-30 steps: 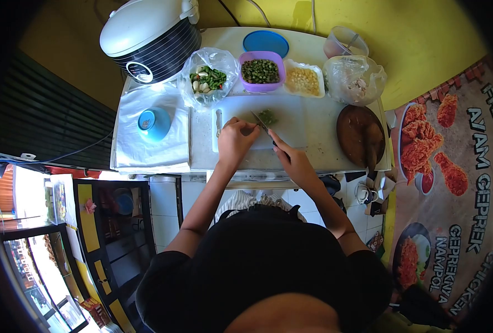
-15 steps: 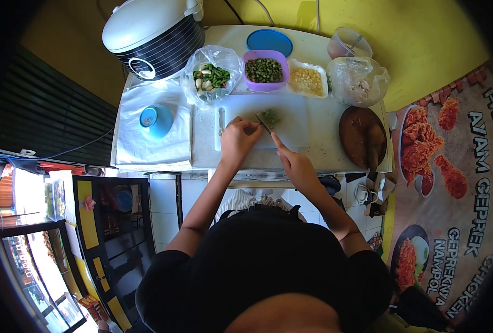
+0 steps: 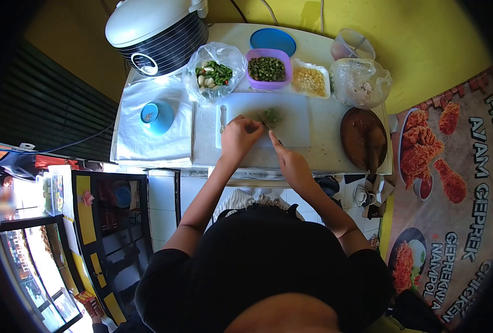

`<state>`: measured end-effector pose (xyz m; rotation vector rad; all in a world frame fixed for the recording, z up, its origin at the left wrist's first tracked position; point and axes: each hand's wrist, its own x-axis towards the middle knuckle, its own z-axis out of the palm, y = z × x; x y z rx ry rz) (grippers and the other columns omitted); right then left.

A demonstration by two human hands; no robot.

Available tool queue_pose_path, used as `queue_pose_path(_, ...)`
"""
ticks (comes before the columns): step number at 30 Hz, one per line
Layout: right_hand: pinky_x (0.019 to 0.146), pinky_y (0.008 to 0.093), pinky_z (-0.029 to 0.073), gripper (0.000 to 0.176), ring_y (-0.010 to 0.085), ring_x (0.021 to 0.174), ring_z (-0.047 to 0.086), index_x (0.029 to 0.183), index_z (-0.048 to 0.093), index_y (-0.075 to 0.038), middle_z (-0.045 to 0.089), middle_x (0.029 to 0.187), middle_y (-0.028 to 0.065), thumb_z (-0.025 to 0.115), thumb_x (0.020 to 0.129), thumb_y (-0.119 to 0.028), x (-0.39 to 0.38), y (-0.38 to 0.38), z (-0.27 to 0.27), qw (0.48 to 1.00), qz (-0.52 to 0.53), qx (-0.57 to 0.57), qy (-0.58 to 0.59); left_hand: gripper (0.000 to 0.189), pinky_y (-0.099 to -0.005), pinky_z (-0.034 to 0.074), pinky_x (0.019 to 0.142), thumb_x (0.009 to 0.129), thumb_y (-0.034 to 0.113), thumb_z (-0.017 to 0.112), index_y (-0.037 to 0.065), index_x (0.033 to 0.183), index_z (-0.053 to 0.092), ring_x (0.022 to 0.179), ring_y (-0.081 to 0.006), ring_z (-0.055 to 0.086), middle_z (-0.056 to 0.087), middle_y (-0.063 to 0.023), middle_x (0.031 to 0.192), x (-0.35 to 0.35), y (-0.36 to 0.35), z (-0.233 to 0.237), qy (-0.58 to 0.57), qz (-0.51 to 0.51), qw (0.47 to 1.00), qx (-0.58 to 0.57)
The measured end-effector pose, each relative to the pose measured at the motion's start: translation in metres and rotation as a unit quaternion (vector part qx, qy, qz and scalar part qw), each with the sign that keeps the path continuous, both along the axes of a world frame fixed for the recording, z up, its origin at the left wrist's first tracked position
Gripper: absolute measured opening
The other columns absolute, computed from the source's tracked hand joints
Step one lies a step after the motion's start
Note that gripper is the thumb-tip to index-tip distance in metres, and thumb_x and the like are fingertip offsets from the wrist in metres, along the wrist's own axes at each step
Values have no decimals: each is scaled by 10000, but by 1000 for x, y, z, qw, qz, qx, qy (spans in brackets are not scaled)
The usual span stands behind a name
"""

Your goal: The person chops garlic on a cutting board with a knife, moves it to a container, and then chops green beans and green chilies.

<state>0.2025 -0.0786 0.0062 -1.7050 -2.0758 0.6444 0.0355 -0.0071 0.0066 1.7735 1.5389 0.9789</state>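
Observation:
My left hand (image 3: 242,139) is closed in a pinch over the left part of the white cutting board (image 3: 296,130); what its fingertips hold is too small to make out. My right hand (image 3: 292,162) is wrapped round a small knife (image 3: 264,121), whose blade lies over the board close to my left fingertips. Just right of the blade is a small pile of chopped green pieces (image 3: 272,115). Behind the board stand a purple container of chopped green vegetable (image 3: 266,84), a bag of green chillies and garlic (image 3: 214,76) and a tray of pale yellow pieces (image 3: 310,80).
A rice cooker (image 3: 157,36) stands at the back left, near a blue cup (image 3: 157,117) on plastic sheets (image 3: 130,141). On the right are a stone mortar (image 3: 353,133) with pestle, a plastic bag (image 3: 363,83) and a clear container (image 3: 349,44). A blue lid (image 3: 273,42) lies behind.
The view has shifted slightly. Both hands keep nearly the same places, with the knife still by my left fingertips. At the far left edge a blurred shape and dark cloth have come into view.

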Motion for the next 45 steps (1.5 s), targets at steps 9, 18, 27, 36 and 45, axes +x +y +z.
queue_pose_path(9, 526, 476, 443, 639, 386, 510, 554, 1485, 232, -238, 543, 575, 212, 491, 917, -99, 2, -5, -9, 999, 21, 6, 39, 173, -330, 519, 678, 761, 200, 706, 46, 837, 731, 724, -242, 664, 673, -91, 824, -2, -5, -1, -5, 3, 1000, 18)
queue_pose_path(18, 556, 408, 444, 534, 351, 512, 535, 1450, 337, -225, 490, 586, 215, 477, 945, -121, 21, -15, 3, 989, 20, -33, 144, 171, -322, 518, 676, 743, 181, 724, 21, 803, 720, 704, -225, 665, 670, -109, 793, -1, -6, -1, -7, 18, 1000, 23)
queue_pose_path(27, 531, 365, 424, 504, 296, 456, 463, 1441, 357, -238, 444, 560, 188, 482, 960, -153, 17, -4, 9, 985, 43, -32, 167, 174, -322, 513, 668, 735, 183, 726, 18, 791, 719, 700, -224, 662, 665, -95, 783, 1, -8, -8, -10, 32, 998, 43)
queue_pose_path(36, 557, 479, 456, 581, 375, 545, 585, 1475, 264, -251, 562, 602, 218, 469, 941, -147, 11, -6, 6, 998, 48, -19, 36, 165, -318, 510, 655, 748, 185, 722, 28, 794, 713, 700, -214, 655, 657, -84, 772, -3, -11, -8, -10, 18, 999, 44)
queue_pose_path(45, 548, 490, 452, 587, 390, 532, 574, 1476, 258, -255, 549, 589, 232, 465, 940, -138, 6, -3, 10, 997, 43, -50, 44, 152, -316, 504, 630, 746, 187, 716, 40, 781, 702, 691, -199, 646, 655, -61, 754, 0, -13, -5, -6, 37, 999, 33)
